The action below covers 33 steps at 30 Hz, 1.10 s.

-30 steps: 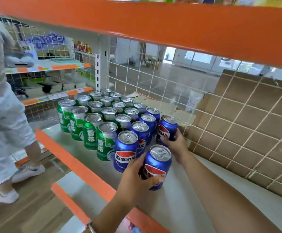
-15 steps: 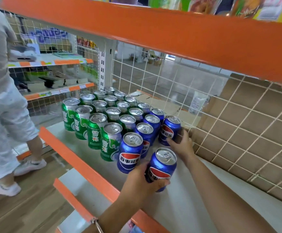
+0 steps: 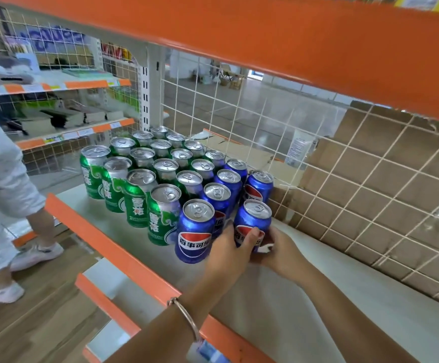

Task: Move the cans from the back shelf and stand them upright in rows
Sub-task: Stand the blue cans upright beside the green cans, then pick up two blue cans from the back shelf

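1. Step in hand: placement. One blue can [image 3: 253, 218] is going into the right-hand column of the block on the shelf [image 3: 318, 297], at the near row.
2. Grip: both are on that same can. The left hand [image 3: 227, 254] wraps its lower half from the near-left, thumb across the label. The right hand [image 3: 282, 248] curls round the lower right side. Neither has let go.
3. Can position: upright, lid up, held between the two hands. It sits just right of the front can [image 3: 195, 231] and just near of the back can [image 3: 259, 186], which stands against the wire mesh [image 3: 344, 179].
4. The base is hidden by fingers, so I cannot tell whether it is seated on the shelf.
5. Block state: green cans [image 3: 137, 197] on the left, blue on the right, all upright in rows. The source shelf is not in view, so the remaining count is unknown.
6. Next move, my call: seat the base flat, then square the can with the front can's row and the back can's column. Then loosen both hands and draw them toward the near side.
7. Watch: the left fingers appear to sit in the slim gap beside the front can. Pulling them out sideways could shove it or tip the new can.
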Tool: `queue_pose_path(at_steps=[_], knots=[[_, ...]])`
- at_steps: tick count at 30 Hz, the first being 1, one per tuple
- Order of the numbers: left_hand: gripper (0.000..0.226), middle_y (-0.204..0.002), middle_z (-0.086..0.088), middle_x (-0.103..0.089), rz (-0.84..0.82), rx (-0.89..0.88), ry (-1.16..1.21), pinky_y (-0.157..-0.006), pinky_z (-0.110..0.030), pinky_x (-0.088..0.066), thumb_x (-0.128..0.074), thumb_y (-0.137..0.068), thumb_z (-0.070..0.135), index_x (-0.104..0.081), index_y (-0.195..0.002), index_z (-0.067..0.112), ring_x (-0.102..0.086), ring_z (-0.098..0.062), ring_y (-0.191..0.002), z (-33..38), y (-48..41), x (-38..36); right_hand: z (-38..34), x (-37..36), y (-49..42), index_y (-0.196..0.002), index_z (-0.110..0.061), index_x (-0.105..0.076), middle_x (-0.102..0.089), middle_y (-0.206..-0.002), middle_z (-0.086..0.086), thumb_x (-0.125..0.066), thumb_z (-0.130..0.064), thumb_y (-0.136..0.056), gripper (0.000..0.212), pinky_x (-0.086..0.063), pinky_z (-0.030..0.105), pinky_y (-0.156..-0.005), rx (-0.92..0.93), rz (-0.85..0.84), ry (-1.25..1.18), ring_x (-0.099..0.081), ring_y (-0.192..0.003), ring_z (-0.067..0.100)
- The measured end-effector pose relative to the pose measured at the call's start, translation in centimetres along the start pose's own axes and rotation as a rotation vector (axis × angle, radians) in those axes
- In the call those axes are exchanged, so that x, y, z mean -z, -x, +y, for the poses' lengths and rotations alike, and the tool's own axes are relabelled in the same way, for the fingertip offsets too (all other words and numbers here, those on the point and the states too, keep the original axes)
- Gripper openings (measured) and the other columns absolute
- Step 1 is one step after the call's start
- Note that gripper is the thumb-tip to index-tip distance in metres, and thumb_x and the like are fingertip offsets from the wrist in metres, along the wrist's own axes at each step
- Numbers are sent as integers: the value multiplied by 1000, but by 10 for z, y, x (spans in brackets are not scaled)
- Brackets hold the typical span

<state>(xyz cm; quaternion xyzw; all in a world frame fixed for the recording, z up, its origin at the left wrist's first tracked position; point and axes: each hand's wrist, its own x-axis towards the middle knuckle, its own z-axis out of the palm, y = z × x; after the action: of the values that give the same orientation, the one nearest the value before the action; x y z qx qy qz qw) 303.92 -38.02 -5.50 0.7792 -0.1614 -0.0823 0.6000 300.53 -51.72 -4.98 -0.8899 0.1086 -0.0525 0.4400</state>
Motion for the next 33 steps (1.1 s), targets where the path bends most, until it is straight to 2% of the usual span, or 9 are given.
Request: queue_pose_path(at_steps=[4,7,9,12,19,23,27,30,33], knots=[[56,-127,4,-57,-77,-75,-78,-101,-23,-39,-59,-89,16,-38,-140,22,-53,-14,-120,-5,2,8,7,-5,-11,-107,-29,-56,-65,-92,-7,-82,-13,-64,52,-51,32,-77,-6,81,48,-59,-85,16],[57,-125,12,-47,-96,-112,-106,-102,-21,-36,-57,-88,9,-38,-140,23,-48,-14,-123,-11,7,10,3,-7,-20,-118,-27,-53,-60,-98,-13,-81,-15,-71,56,-42,22,-75,-8,117,58,-55,-90,8],[61,-127,8,-47,-94,-101,-140,-96,-20,-40,-57,-88,8,-35,-143,21,-50,-20,-120,-15,11,11,2,-10,-25,-122,-28,-52,-60,-103,-13,-81,-18,-71,59,-42,17,-71,-29,167,16,-57,-91,7],[54,-112,5,-51,-84,-85,-162,-75,-6,-36,-56,-87,6,-41,-139,14,-55,-26,-108,-19,11,13,5,-17,-36,-124,-25,-54,-66,-112,-3,-83,-21,-69,62,-49,28,-82,-45,242,16,-62,-99,15],[46,-102,5,-52,-72,-30,-166,-78,-10,-33,-57,-84,4,-53,-129,11,-56,-21,-99,-24,9,13,9,-25,-50,-124,-23,-54,-67,-115,4,-84,-28,-63,68,-52,46,-87,-71,312,52,-63,-103,26],[46,-114,-4,-58,-143,-30,-231,-78,-9,-33,-56,-87,9,-51,-132,15,-55,-19,-103,-22,11,12,10,-23,-43,-130,-32,-47,-63,-118,0,-82,-31,-67,72,-52,48,-86,-94,269,15,-62,-98,21],[44,-123,1,-61,-225,41,-269,-96,-24,-44,-59,-86,16,-56,-129,24,-58,-16,-110,-13,12,11,2,-10,-21,-141,-24,-38,-51,-133,-1,-78,-25,-74,79,-48,34,-90,-85,211,13,-55,-112,20],[44,-120,4,-61,-257,32,-219,-97,-33,-48,-65,-86,24,-54,-129,22,-59,-14,-110,2,10,5,4,6,9,-145,-20,-33,-42,-133,-6,-75,-26,-79,77,-41,26,-91,-91,218,-1,-47,-119,13],[62,-131,-2,-54,-280,27,-196,-97,-31,-47,-68,-84,33,-44,-138,16,-55,-17,-117,23,18,-14,13,25,44,-145,-17,-34,-42,-144,0,-73,-26,-81,75,-40,23,-92,-117,255,-33,-47,-118,11]])
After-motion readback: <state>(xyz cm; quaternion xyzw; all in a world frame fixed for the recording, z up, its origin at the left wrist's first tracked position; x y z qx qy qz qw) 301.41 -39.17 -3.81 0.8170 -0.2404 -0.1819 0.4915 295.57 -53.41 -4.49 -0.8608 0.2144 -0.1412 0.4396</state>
